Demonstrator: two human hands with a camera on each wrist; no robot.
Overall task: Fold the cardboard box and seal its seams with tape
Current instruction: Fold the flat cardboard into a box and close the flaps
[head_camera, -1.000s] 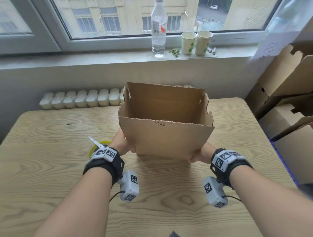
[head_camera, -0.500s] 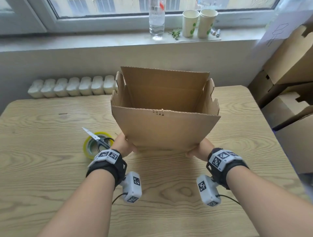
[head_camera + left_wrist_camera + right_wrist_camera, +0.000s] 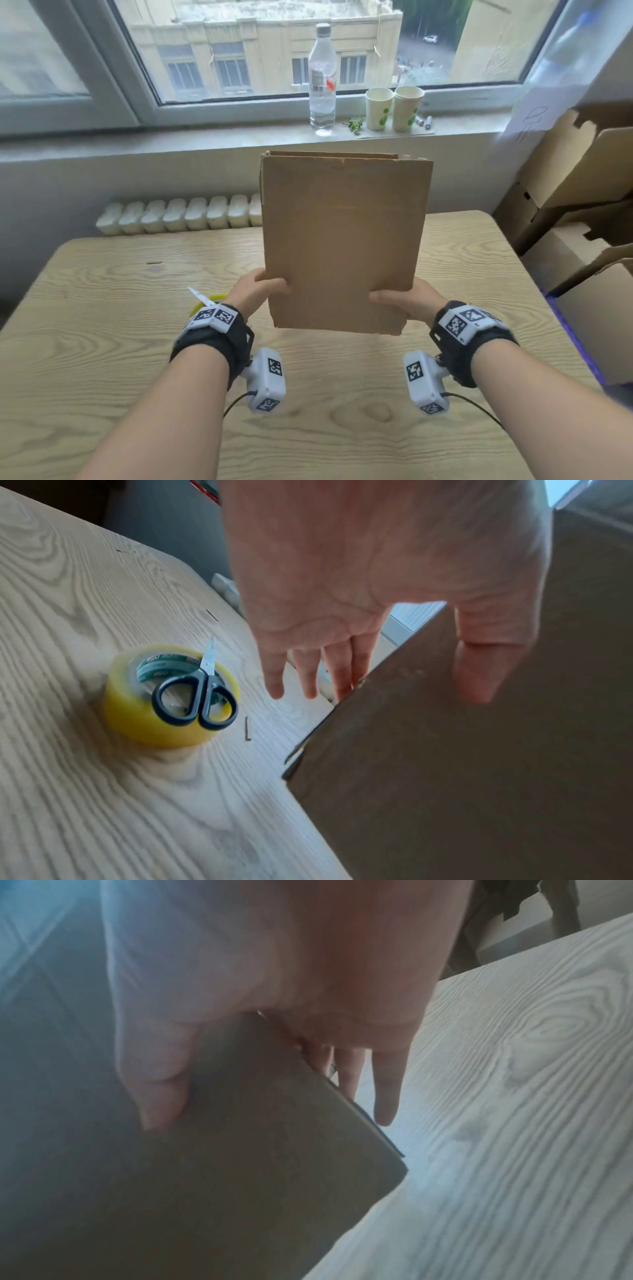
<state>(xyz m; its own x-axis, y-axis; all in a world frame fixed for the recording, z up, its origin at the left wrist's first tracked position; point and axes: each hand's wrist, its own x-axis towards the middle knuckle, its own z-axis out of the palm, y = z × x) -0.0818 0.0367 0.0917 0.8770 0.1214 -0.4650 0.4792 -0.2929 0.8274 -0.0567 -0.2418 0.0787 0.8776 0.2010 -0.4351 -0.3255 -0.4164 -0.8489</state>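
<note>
Both hands hold the cardboard box (image 3: pixel 344 240) up off the surface (image 3: pixel 102 342), one at each lower side. Left hand (image 3: pixel 255 293) pinches the left edge, thumb laid across the near face and the fingers (image 3: pixel 337 666) running down behind the edge. Right hand (image 3: pixel 407 298) grips the opposite edge the same way, its thumb pressed on the near panel and the fingers behind it, the little finger straight and clear of the cardboard. The box stands tall and upright in the air, its broad plain face turned toward the person, with the edges of further panels just visible behind its top rim; whether it is flat or opened out cannot be told.

On the surface just left of the left hand sits a yellow roll of tape (image 3: pixel 164 696), lying flat, with black-handled scissors (image 3: pixel 198 691) resting across its top, blades pointing away. Beyond the surface a white radiator (image 3: pixel 178 214) runs under the windowsill (image 3: pixel 171 144), where a clear bottle (image 3: pixel 322 75) and two paper cups (image 3: pixel 394 108) stand. More cardboard boxes (image 3: pixel 582 205) are stacked to the right.
</note>
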